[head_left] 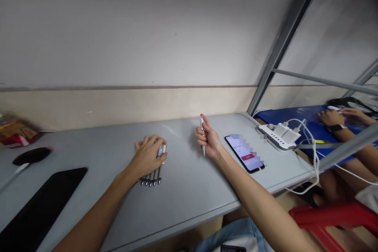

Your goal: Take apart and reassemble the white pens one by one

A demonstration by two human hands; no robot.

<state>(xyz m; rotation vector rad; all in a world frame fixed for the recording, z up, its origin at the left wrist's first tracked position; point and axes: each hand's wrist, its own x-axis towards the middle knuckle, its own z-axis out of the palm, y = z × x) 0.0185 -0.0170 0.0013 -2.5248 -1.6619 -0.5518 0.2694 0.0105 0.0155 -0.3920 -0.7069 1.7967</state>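
Note:
My left hand (pixel 150 153) curls over a row of several pens (pixel 151 177) lying side by side on the grey table (pixel 183 201). Its thumb and fingers close about their white upper parts. The grey barrels and cone-shaped ends stick out below the palm, toward me. To the right, my right hand (pixel 209 138) is wrapped around a single white pen (pixel 202 123), held nearly upright above the table. The metal tip of that pen points down, and the thumb rests at its upper end. My fingers hide the middle of its barrel.
A lit phone (pixel 243 153) lies right of my right hand, beside a white power strip (pixel 276 138) with plugs and cables. A black tablet-like slab (pixel 44 208), a black oval object (pixel 32 156) and a snack bag (pixel 16 132) sit left. Another person's hands (pixel 333 118) work at a blue table.

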